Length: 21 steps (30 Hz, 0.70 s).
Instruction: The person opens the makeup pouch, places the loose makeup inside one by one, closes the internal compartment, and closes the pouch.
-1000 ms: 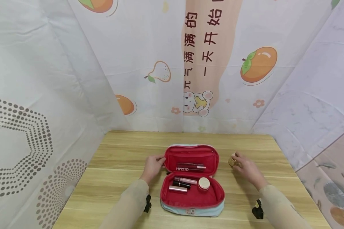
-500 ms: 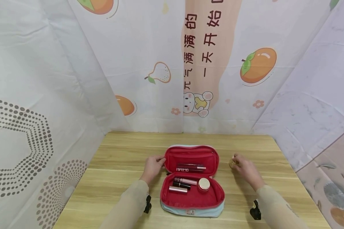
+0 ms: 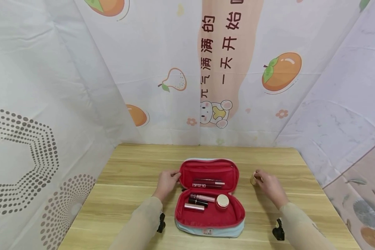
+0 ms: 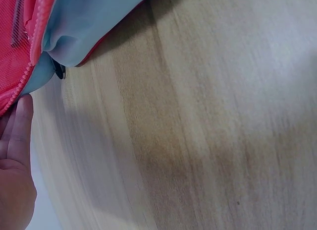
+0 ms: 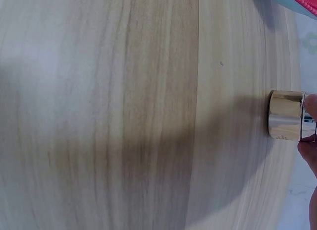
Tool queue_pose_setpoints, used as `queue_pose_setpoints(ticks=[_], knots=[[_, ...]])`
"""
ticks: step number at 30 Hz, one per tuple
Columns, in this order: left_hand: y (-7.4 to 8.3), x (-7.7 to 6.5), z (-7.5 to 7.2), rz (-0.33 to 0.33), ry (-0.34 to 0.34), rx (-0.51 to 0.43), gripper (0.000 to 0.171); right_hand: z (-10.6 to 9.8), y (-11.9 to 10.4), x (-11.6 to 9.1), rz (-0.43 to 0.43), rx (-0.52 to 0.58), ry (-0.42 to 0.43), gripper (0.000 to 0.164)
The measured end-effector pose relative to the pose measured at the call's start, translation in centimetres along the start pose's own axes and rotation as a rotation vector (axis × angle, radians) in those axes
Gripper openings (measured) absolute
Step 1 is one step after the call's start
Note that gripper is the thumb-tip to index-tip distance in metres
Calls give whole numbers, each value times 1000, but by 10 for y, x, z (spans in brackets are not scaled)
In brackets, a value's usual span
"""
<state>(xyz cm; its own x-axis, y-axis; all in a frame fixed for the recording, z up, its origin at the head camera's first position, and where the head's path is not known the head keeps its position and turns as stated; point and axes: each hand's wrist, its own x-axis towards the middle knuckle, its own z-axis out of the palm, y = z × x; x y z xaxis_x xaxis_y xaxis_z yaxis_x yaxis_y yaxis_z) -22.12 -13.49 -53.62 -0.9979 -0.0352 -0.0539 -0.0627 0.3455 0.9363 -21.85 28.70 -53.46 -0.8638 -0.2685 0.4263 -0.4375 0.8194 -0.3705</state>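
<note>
A: How far has the work been brought?

B: The pouch (image 3: 226, 232) is opened wide, with its lid (image 3: 210, 169) laid back on the far side. In the base, a pink tube (image 3: 203, 198), a black tube (image 3: 198, 201), a pale tube (image 3: 194, 207) and a round jar (image 3: 222, 201) are seen. In the lid, dark tubes (image 3: 201, 185) are held (their exact number cannot be made out with certainty).

A: And what is not settled?

B: The gold jar (image 3: 253, 178). It is found outside the pouch, at the right part of the bench (image 3: 137, 166), near the lid but apart from it.

A: Is it held?

B: Yes. It is pinched by the right grip (image 3: 270, 187), with the fingers narrowed on it. In the right wrist view its gold end is turned toward the bench; whether the weight is fully carried by the fingers cannot be told.

A: And the left grip (image 3: 165, 183)?

B: By it, the left edge of the lid is pinched, so the pouch is probably being kept steady.

A: Can the work be called finished?

B: It is judged not: the gold jar is in the fingers, and the pouch is not closed.
</note>
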Motion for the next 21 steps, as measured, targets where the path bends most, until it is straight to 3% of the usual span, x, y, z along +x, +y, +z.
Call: queue_pose_setpoints(ticks=[15,21], knots=[[2,-1,0,-1,-3,-8,21,-1,6,0,84,47,-37,15],[3,-1,0,5,-5,-10,21,1,8,-4,49,84,-8,16]])
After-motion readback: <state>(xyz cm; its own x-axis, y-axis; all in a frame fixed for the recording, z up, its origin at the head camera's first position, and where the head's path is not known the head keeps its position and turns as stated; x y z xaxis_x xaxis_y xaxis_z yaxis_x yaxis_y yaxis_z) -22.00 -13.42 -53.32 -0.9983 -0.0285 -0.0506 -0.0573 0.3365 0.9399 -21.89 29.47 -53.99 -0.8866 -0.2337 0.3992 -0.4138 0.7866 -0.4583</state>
